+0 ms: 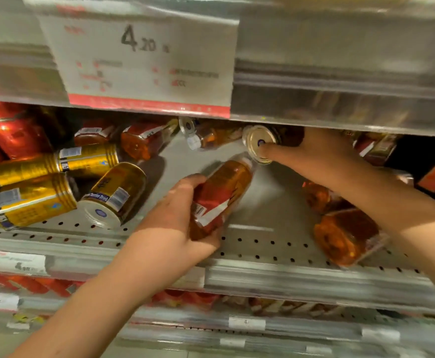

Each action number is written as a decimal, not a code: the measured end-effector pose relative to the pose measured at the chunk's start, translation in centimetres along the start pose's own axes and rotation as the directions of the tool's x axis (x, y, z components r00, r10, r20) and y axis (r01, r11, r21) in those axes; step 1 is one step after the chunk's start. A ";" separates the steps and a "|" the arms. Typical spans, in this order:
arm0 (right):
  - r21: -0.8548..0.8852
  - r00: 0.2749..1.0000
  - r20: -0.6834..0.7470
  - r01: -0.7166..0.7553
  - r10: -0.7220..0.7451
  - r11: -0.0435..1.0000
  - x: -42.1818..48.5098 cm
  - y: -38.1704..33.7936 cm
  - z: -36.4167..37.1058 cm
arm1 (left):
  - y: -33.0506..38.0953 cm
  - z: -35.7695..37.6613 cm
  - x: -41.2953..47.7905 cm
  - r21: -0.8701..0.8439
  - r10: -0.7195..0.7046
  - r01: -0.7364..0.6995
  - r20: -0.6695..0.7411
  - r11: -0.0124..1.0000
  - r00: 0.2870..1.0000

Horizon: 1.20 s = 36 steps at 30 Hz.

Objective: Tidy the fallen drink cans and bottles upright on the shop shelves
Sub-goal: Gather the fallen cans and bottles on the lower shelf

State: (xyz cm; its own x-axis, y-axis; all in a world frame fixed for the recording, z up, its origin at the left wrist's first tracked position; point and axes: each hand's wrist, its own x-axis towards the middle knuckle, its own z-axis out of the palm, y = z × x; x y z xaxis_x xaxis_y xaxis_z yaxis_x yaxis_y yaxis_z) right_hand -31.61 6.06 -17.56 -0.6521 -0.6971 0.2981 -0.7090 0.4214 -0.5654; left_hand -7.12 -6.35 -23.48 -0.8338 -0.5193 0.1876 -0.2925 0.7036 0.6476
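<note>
The left hand [175, 218] grips an amber bottle [221, 195] lying tilted on the perforated shelf [262, 244]. The right hand [312, 156] closes around a dark can [262, 143] further back. Gold cans [56, 187] lie toppled at left; more bottles [345, 228] at right.

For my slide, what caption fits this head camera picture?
Left hand grips a fallen orange bottle; right hand grabs a can.

amber bottles [221, 195] tipped over | gold cans [30, 202] lying sideways on shelf [262, 244]
</note>
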 end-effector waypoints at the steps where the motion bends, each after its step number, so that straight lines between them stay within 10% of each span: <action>1: -0.026 1.000 -0.006 -0.031 0.031 0.999 -0.2 0.5 -0.8 | 0.3 0.6 0.9 -0.004 0.007 -0.007 0.021 1.000 1.000; 17: -0.020 0.997 -0.034 -0.064 0.064 0.998 -1.9 3.1 -2.7 | 4.1 2.5 7.4 -0.092 0.016 -0.004 0.129 0.996 0.992; 23: -0.035 0.994 -0.086 -0.071 0.068 0.997 -0.3 3.1 -1.1 | 0.1 -0.9 14.9 0.474 0.128 -0.075 -0.080 0.877 0.989; 36: -0.022 0.984 -0.132 -0.127 0.123 0.992 -1.8 2.2 -0.8 | 1.1 0.4 18.2 0.725 -0.035 -0.033 0.079 0.688 0.996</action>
State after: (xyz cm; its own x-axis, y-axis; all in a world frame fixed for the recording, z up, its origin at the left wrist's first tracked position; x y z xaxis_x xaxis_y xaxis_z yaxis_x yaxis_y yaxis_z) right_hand -32.17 8.72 -18.75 -0.7638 -0.5575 0.3253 -0.6265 0.5189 -0.5816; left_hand -22.75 -14.82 -19.65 -0.8575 -0.5036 0.1057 -0.5128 0.8531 -0.0962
